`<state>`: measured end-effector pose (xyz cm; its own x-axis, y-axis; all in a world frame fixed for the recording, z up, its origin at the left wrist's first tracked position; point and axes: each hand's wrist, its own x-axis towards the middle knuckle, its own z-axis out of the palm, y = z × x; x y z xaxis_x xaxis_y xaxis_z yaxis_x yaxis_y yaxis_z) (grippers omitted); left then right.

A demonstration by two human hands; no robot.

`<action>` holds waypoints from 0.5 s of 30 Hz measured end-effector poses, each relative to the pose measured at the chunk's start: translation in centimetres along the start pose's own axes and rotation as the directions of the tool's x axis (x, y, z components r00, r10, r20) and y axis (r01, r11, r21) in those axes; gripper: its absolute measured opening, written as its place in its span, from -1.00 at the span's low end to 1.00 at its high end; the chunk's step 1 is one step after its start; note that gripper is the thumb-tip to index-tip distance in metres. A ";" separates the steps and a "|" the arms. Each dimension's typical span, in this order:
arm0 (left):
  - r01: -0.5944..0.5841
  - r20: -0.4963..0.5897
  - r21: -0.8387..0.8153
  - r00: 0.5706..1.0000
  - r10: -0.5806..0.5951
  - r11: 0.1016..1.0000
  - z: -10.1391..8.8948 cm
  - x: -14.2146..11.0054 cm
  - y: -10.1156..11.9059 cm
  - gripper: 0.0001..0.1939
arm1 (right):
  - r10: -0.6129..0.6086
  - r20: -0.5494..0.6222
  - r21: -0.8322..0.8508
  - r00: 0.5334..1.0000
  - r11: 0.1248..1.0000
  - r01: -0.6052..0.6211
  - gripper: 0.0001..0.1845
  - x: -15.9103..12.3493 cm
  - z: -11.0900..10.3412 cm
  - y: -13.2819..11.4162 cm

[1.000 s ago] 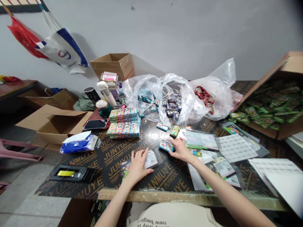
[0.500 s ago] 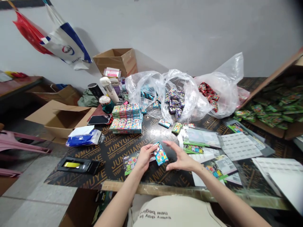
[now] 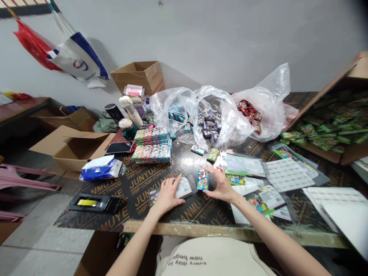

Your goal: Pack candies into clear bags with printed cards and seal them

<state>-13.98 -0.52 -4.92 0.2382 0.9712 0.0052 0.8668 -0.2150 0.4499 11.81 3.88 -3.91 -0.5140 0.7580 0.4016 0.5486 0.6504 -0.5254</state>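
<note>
A small blue box with colourful print (image 3: 203,179) is between the thumb and fingers of my right hand (image 3: 222,186), at its left side. My left hand (image 3: 169,194) lies palm down with fingers spread over a flat printed card in clear plastic (image 3: 184,187). Part of that card is hidden under the hand. Farther off on the table lie a single light-blue box (image 3: 198,149) and a green box (image 3: 213,155). Beside my right hand are more printed cards in plastic (image 3: 268,199).
Stacked packs of small boxes (image 3: 151,153) stand left of centre, near a phone (image 3: 119,147) and a white flask (image 3: 130,111). Clear bags (image 3: 230,126) of small boxes line the back. A carton of green packs (image 3: 333,130) leans at right; a tape dispenser (image 3: 94,203) lies at left.
The blue box has passed from my left hand to my right and moved slightly right. My left hand has let go and spread out over the card in plastic.
</note>
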 end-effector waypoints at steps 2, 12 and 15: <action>-0.042 -0.012 -0.008 0.999 0.042 0.999 0.1 -0.3 -0.1 0.01 | 0.010 0.009 -0.019 1.000 1.000 -0.010 -0.30 -0.2 0.4 0.2; -0.193 -0.042 -0.133 0.981 0.189 0.972 -1.2 0.0 2.1 0.00 | -0.075 0.168 0.187 0.983 0.981 0.043 -0.11 0.0 -0.2 -0.5; -0.140 -0.081 -0.161 0.988 0.129 0.977 -1.2 0.4 2.3 0.01 | 0.063 0.020 0.147 0.998 0.987 -0.065 -0.06 -0.1 -0.1 -0.9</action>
<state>-12.46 -0.52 -2.79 0.3114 0.9406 0.1356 0.7428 -0.3299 0.5826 11.43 3.23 -3.42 -0.4916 0.7960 0.3531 0.4781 0.5856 -0.6546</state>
